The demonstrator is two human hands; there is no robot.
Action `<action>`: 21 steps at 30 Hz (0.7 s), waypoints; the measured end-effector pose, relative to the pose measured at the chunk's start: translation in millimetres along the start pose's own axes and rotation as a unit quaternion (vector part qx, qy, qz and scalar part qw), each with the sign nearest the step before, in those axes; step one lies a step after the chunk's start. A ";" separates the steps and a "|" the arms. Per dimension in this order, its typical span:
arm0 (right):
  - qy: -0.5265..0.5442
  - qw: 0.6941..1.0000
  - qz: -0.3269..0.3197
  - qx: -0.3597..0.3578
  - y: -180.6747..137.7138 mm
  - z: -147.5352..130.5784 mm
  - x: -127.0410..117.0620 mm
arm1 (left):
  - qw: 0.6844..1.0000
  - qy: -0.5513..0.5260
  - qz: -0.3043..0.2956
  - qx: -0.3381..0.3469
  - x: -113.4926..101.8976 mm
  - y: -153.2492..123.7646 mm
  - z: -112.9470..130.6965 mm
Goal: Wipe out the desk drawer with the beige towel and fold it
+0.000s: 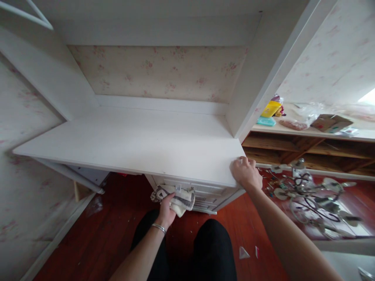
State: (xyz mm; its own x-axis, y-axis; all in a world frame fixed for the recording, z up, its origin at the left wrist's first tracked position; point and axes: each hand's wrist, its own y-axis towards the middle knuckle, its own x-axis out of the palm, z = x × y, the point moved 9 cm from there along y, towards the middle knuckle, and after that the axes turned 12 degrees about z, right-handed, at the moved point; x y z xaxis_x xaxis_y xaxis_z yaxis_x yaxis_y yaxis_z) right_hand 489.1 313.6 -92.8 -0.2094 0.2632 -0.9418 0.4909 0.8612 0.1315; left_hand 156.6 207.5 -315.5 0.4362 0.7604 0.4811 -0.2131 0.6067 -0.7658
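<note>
The left hand (166, 212), with a silver bracelet (159, 228) at its wrist, holds 1 folded cloth (185, 200) just below the front edge of the white desk (152, 142), before its drawers (218, 191). The cloth is cream with grey bands, loosely bunched, 1 corner drooping; the thumb lies on top and the other fingers are mostly hidden. The right hand (247, 171) rests at the desk's front right corner, fingers bent; whether it clasps the edge, I cannot tell.

At far left, the desktop's pointed corner reaches the floral wall (26, 187). Beneath that side lies open room above the red floor (114, 218). Between 2 upright panels, the desktop gives a broad, flat stretch. The 2 dark-clad knees sit near the cloth, narrowing the room below it. Past the right edge, a chandelier (310, 191) lies near the low shelves (272, 142).
</note>
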 end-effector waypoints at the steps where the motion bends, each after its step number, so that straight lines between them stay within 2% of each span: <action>1: 0.000 1.000 0.001 -0.001 0.2 -0.1 0.3 | 1.000 0.001 -0.004 0.017 -0.7 -1.5 13.2; 7: 0.006 1.000 0.002 -0.007 0.2 -0.1 0.2 | 0.995 -0.004 -0.028 0.092 12.1 -36.5 71.6; 12: 0.009 1.000 -0.004 -0.005 -1.4 1.0 -0.7 | 0.991 0.005 -0.022 0.132 16.0 -87.1 125.1; 15: 0.012 1.000 0.000 -0.008 -1.5 1.0 -1.1 | 0.981 0.000 -0.048 0.187 13.4 -122.8 162.6; 18: 0.013 1.000 -0.001 -0.008 -1.6 0.9 -0.9 | 0.952 0.016 -0.038 0.302 5.7 -154.3 203.2; 21: 0.012 1.000 -0.002 -0.007 -2.2 0.2 -1.9 | 0.893 0.060 0.021 0.446 5.4 -175.6 245.3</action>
State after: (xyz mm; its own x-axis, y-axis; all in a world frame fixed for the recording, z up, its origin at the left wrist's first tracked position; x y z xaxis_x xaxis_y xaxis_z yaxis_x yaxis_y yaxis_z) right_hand 488.6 311.1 -91.4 -0.2324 0.2700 -0.9344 0.4789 0.8679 0.1317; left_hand -18.1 161.9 -73.7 0.4907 0.7893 0.3692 -0.8197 0.5618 -0.1116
